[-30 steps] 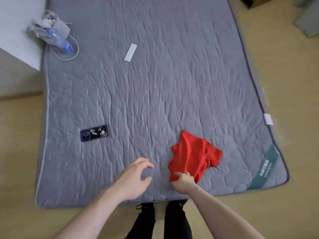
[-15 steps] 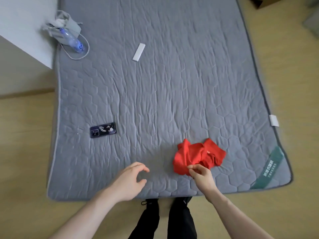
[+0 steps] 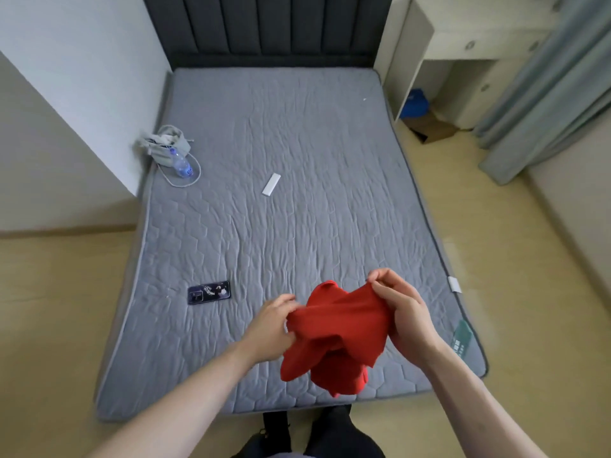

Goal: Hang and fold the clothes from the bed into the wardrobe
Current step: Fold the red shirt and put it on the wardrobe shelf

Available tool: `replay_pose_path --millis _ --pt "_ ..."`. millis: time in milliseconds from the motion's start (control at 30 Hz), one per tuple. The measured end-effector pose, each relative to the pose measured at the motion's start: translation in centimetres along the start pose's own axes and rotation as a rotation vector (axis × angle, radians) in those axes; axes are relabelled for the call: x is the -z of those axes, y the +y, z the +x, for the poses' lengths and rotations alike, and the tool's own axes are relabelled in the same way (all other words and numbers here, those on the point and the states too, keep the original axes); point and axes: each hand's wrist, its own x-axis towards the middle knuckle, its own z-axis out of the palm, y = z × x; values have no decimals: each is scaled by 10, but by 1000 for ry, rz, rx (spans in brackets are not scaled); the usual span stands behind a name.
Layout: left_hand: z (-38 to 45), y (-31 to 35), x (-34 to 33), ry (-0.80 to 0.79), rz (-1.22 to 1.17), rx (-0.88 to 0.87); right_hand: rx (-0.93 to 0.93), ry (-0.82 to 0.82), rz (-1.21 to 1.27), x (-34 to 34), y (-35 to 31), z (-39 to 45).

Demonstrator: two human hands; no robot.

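Note:
A small red garment (image 3: 334, 338) hangs bunched in the air above the near end of the grey mattress (image 3: 297, 200). My left hand (image 3: 269, 327) grips its left edge, fingers curled into the cloth. My right hand (image 3: 401, 310) pinches the upper right edge between thumb and fingers. The lower part of the garment droops below both hands. No wardrobe is in view.
On the mattress lie a dark phone (image 3: 209, 292), a white remote (image 3: 271, 184), and a grey bag with a water bottle (image 3: 180, 163) and a cable at the left edge. A dark headboard (image 3: 271, 28), white shelving (image 3: 463, 54) and grey curtains (image 3: 542, 94) stand beyond.
The red garment was lying on the mattress with only my right hand on it. Now both hands hold it lifted off the bed. My head has tilted up, showing the headboard and room.

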Motion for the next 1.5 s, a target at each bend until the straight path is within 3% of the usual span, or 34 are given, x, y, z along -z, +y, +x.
replay_pose_path --millis 100,267,400,533,700,933,1067,1167,1300,1367,1433,1500 --pt "-16 3 22 116 -99 -40 82 0 -125 -9 -14 -21" --pt "-44 13 97 393 -644 79 237 225 -461 7 -4 -23" --pt "-66 60 145 357 -821 -61 268 144 -660 0 5 -18" --pt "-77 103 165 278 -805 -218 322 178 -705 -24 -9 -31" --pt "-82 140 174 163 -653 -327 305 -157 -617 -85 -18 -68" --pt "-84 142 195 218 -421 -325 428 0 -594 -130 -25 -54" --pt "-92 129 203 154 -430 -351 498 -148 -753 -132 -42 -42" --pt "-95 109 203 141 -507 -338 502 -189 -774 -138 -40 -36" --pt "-111 69 181 151 -525 -243 446 -156 -620 -146 -25 -36" --pt "-115 47 155 56 -380 -167 449 -181 -618 -150 -14 -36" --pt "-116 24 130 61 -154 -54 439 -176 -591 -150 -5 -35" --pt "-114 -4 111 98 -123 17 416 -143 -539 -142 0 -33"
